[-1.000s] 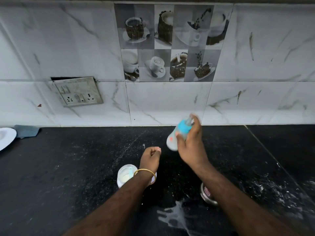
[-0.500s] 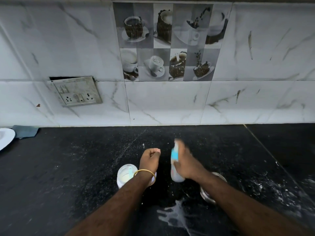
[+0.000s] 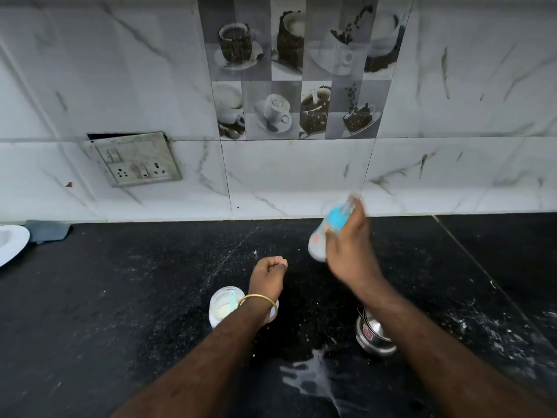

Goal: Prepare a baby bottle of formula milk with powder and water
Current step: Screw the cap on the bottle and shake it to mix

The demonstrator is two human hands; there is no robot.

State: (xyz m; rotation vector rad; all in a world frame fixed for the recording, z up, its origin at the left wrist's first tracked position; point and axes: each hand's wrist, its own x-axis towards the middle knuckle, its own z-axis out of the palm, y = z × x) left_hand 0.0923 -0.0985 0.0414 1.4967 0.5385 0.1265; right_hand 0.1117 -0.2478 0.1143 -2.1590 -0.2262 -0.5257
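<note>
My right hand [image 3: 346,248] grips a baby bottle [image 3: 320,241] with a blue collar, raised and tilted above the black counter [image 3: 120,297]; the bottle is blurred and holds white liquid. My left hand [image 3: 266,274] is curled in a fist over the counter and holds nothing; a gold bangle sits on its wrist. Under that wrist stands an open white tub of powder [image 3: 224,306] with a pale blue scoop inside. A small steel cup [image 3: 372,334] stands beneath my right forearm, partly hidden by it.
A white puddle [image 3: 307,378] lies on the counter near the front. Powder specks are scattered at the right side. A white plate [image 3: 10,242] and a grey cloth [image 3: 48,230] sit at the far left. A loose socket plate [image 3: 135,159] hangs on the tiled wall.
My right hand swung the bottle down to near the counter, then back up and to the right. The left fist has stayed in place.
</note>
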